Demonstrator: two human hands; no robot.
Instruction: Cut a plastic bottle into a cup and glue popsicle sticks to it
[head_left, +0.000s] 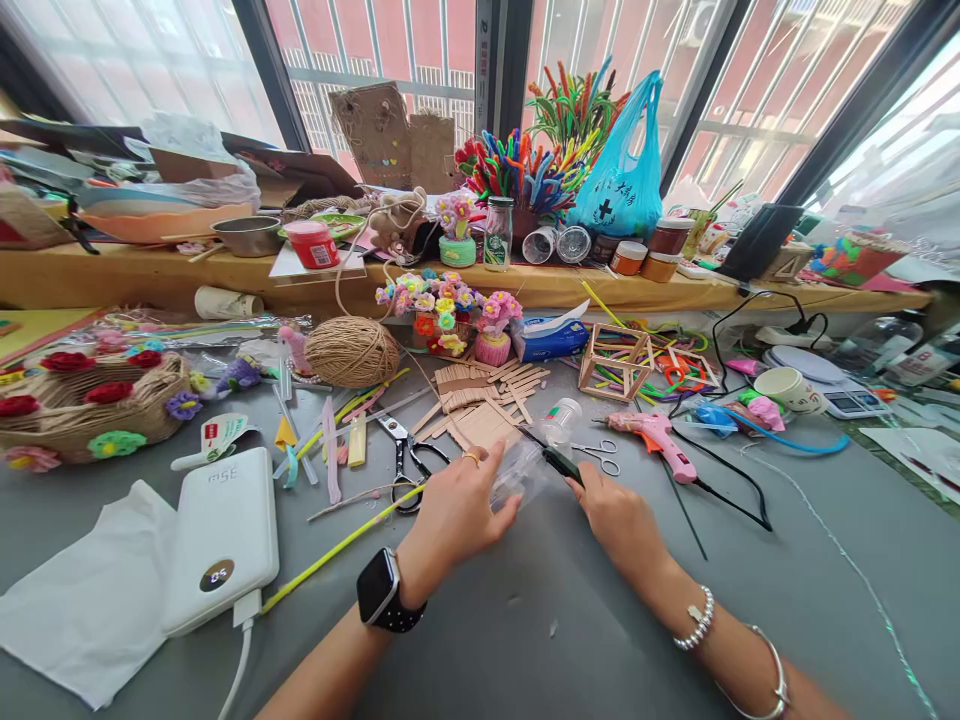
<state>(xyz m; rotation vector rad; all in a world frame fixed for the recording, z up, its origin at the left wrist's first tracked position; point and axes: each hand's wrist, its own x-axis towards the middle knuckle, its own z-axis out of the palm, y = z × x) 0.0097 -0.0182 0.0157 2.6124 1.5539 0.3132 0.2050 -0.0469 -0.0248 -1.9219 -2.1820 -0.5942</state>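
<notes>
At the middle of the grey table (pixel 555 640), in the head view, your two hands meet over a clear plastic bottle (pixel 519 472). It lies aslant just beyond your fingers, its near end by your left hand (pixel 459 492) and its far end pointing away, toward the small scissors' side. Your left thumb and forefinger stand apart, one on each side of the bottle, holding it; how your other left fingers curl is hidden from you here.

Your right hand (pixel 621 515) has its fingers closed around the dark handle of a cutter (pixel 561 464), its tip slanting left across the bottle. Whether the blade touches the plastic you cannot tell.

Right of the bottle, small scissors (pixel 591 448) lie near your right hand, and a pink glue gun (pixel 652 440) rests farther right. Beyond your left hand are big black-handled scissors (pixel 406 443), with a pile of wooden sticks (pixel 491 410) behind the bottle and a ball of twine (pixel 352 352) to its left. A yellow stick (pixel 337 552) runs from a white power bank (pixel 223 545) up to your left hand. On the shelf (pixel 420 272) behind stand a glass jar (pixel 498 240) and a blue bag (pixel 622 165).
</notes>
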